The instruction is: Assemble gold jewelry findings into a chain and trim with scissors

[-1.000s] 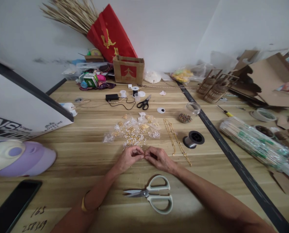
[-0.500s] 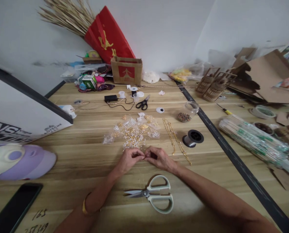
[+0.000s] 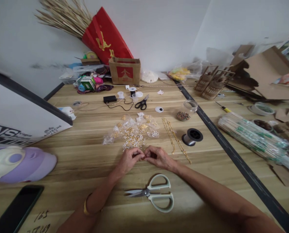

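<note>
My left hand [image 3: 130,159] and my right hand [image 3: 159,157] meet fingertip to fingertip over the table. Both are closed in a pinch, and whatever lies between the fingers is too small to name. Just beyond them spreads a pile of clear and gold beads [image 3: 132,138] with small plastic packets. Right of my right hand lies a gold chain [image 3: 175,141], and beside it stands a spool of thin clear line [image 3: 189,139]. Nearer to me, scissors with pale green handles [image 3: 148,193] lie with their blades slightly apart.
Black scissors [image 3: 142,102], a black adapter [image 3: 109,99] and a jar of brown beads [image 3: 184,115] stand farther back. At left are a purple cap [image 3: 35,163], a phone [image 3: 18,208] and a large white box [image 3: 20,110]. Wrapped sticks [image 3: 251,134] lie at right.
The camera view has shifted slightly. Both hands stay pinched together in nearly the same place, and the things on the table have not moved.
</note>
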A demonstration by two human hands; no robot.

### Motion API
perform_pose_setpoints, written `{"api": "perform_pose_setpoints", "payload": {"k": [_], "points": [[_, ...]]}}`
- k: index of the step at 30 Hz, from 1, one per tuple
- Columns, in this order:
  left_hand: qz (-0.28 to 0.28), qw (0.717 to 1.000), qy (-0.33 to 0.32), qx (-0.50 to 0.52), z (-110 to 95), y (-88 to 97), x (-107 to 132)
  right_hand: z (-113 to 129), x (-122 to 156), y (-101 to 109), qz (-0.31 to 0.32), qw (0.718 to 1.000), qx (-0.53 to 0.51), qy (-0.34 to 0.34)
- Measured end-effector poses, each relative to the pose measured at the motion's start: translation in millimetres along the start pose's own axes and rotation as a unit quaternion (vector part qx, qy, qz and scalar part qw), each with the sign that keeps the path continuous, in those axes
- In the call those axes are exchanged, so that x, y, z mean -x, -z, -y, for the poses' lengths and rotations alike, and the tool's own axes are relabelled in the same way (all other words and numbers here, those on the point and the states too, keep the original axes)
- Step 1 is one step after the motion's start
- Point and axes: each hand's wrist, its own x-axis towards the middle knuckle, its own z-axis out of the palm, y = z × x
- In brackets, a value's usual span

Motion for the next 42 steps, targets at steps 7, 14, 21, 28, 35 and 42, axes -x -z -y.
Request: {"api": "perform_pose_setpoints", "payload": {"k": [7, 14, 21, 28, 35, 42], "points": [[0.013, 1.0, 0.0, 0.025, 3.3, -0.3, -0.6, 3.9, -0.3, 2.1, 0.003, 1.0, -0.011, -0.007], [0.034, 0.998, 0.014, 0.057, 5.5, 0.6, 0.2, 9.3, -0.8, 4.3, 0.013, 0.999, -0.027, -0.026], [0.025, 0.998, 0.013, 0.057, 3.4, -1.1, 0.6, 11.1, -0.9, 4.0, 0.013, 0.999, -0.031, -0.034], [0.036, 0.998, 0.001, 0.046, 5.6, -2.3, 1.4, 12.6, -0.5, 2.9, 0.017, 0.999, -0.014, -0.037], [0.034, 0.999, -0.021, 0.003, 10.8, -3.3, 2.2, 14.0, -0.9, 3.4, 0.018, 0.999, 0.017, -0.039], [0.026, 0.998, -0.045, -0.033, 7.3, -4.4, 3.6, 16.9, -2.7, 4.2, 0.023, 0.998, 0.016, -0.049]]}}
